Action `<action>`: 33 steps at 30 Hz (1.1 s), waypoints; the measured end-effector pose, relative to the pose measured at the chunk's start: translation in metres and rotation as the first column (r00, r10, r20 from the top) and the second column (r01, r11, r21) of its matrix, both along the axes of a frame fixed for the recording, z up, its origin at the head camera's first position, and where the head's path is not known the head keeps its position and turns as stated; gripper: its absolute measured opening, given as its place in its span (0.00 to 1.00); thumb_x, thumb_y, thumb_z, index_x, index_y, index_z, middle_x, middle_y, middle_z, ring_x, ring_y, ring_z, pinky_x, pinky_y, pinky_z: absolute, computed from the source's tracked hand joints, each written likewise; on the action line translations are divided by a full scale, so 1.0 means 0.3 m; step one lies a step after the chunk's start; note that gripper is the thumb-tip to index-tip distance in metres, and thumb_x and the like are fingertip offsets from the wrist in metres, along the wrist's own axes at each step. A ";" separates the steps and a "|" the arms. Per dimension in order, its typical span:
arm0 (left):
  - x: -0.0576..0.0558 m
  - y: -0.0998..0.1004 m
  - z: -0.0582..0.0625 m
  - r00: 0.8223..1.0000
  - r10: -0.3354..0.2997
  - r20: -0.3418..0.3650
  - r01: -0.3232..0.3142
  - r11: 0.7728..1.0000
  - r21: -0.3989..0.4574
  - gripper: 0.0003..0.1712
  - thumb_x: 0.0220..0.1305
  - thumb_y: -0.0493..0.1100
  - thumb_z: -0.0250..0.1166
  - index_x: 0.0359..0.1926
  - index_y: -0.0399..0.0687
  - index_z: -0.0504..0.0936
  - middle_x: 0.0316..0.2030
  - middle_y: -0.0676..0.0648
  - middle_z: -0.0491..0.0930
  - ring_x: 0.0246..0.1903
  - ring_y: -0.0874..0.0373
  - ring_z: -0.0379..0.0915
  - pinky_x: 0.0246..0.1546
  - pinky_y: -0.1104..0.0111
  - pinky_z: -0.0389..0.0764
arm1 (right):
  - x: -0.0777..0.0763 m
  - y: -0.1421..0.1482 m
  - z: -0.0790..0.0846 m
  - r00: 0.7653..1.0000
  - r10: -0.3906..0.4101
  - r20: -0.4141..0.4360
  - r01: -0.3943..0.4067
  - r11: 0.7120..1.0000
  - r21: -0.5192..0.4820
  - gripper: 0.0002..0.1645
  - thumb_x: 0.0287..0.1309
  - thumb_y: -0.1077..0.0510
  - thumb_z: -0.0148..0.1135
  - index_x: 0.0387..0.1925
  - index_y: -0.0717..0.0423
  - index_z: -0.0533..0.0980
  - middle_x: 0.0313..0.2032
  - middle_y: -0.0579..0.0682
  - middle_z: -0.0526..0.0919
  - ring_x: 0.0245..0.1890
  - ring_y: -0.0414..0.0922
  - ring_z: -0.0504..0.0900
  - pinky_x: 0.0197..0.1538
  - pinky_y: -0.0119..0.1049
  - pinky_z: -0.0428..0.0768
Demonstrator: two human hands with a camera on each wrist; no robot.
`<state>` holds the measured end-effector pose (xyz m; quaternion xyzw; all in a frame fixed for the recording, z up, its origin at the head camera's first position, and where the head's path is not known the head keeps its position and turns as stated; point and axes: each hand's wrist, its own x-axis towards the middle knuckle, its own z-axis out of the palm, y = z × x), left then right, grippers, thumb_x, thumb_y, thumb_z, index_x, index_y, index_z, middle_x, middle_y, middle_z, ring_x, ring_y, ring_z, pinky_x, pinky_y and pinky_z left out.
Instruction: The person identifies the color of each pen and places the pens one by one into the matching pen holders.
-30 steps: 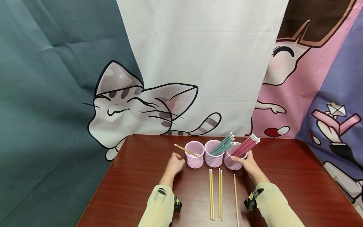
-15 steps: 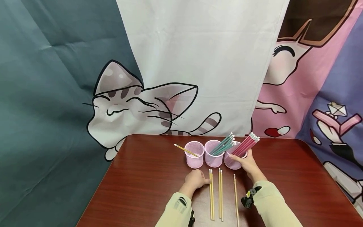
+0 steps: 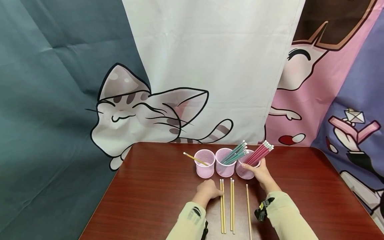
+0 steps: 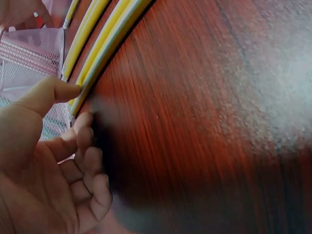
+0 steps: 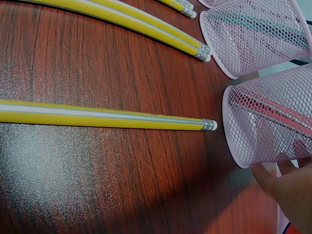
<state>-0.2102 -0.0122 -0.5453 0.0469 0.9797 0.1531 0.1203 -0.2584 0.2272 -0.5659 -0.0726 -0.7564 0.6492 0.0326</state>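
My left hand [image 3: 207, 190] is beside the leftmost pair of yellow pencils [image 3: 222, 213] on the table. In the left wrist view its thumb tip touches these pencils near their eraser ends, while the index finger [image 4: 84, 119] curls close by. Whether the two pinch a pencil is unclear. My right hand [image 3: 261, 174] grips the rightmost pink mesh pencil cup [image 3: 243, 172], thumb in front and fingers partly hidden around the far side. Red pencils [image 3: 257, 154] lean rightward in that cup. Another pair of yellow pencils [image 3: 232, 206] and a single one [image 3: 248, 210] lie farther right.
Two more mesh cups stand in the same row: the middle cup [image 3: 224, 170] holds teal pencils [image 3: 233, 156], and the left cup [image 3: 205, 172] holds one slanted yellow pencil [image 3: 193, 158]. Behind the brown table [image 3: 144, 193] hangs a printed cloth [image 3: 234, 66].
My left hand has come from beside the left cup toward me and rightward, reaching the leftmost yellow pair about half a second ago. The right hand has stayed on its cup.
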 end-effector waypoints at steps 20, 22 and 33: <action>0.004 -0.002 0.014 1.000 0.028 -0.010 -0.028 0.999 0.034 0.20 0.39 0.56 0.71 0.20 0.47 0.76 0.25 0.47 0.79 0.26 0.53 0.75 0.25 0.59 0.75 | 0.055 -0.042 0.099 1.000 -0.016 0.021 0.016 1.000 -0.004 0.57 0.43 0.50 0.72 0.63 0.62 0.44 0.59 0.66 0.57 0.61 0.56 0.54 0.64 0.50 0.50; 0.005 -0.011 0.019 1.000 0.022 -0.009 -0.021 0.998 0.057 0.19 0.39 0.56 0.70 0.18 0.47 0.75 0.23 0.47 0.78 0.24 0.54 0.74 0.24 0.61 0.74 | 0.058 -0.043 0.103 1.000 -0.013 0.027 0.013 1.000 0.001 0.58 0.43 0.49 0.72 0.63 0.62 0.43 0.59 0.66 0.56 0.61 0.56 0.54 0.64 0.50 0.50; -0.012 -0.077 0.094 0.996 -0.040 0.074 -0.002 0.869 0.495 0.12 0.48 0.41 0.65 0.14 0.46 0.74 0.08 0.50 0.74 0.09 0.61 0.69 0.09 0.74 0.62 | 0.039 -0.025 0.071 1.000 0.021 0.007 -0.021 1.000 0.000 0.60 0.41 0.46 0.73 0.62 0.60 0.43 0.59 0.66 0.57 0.60 0.56 0.55 0.63 0.50 0.52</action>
